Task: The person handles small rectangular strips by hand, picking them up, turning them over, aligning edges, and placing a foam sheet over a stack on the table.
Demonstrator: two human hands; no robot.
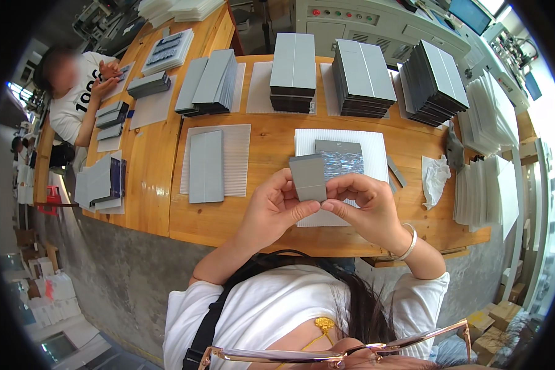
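Observation:
Between my two hands is a small grey flat panel (308, 179) with a pale line across it, tilted up above the table. My left hand (280, 202) grips its left side and lower edge, fingers curled and thumb in front. My right hand (362, 196) pinches its lower right corner with thumb and fingers. Behind the panel, a dark grey sheet (345, 149) with shiny silvery streaks lies on a white corrugated board (374, 145). To the left, a larger grey panel (206, 166) rests flat on another ribbed board (238, 154).
Tall stacks of grey panels (293, 58) line the table's back. On the right are a thin grey strip (397, 171), a crumpled white tissue (436, 179), a grey cloth (454, 148) and white boards (490, 185). At far left, a co-worker (83, 92) handles similar pieces.

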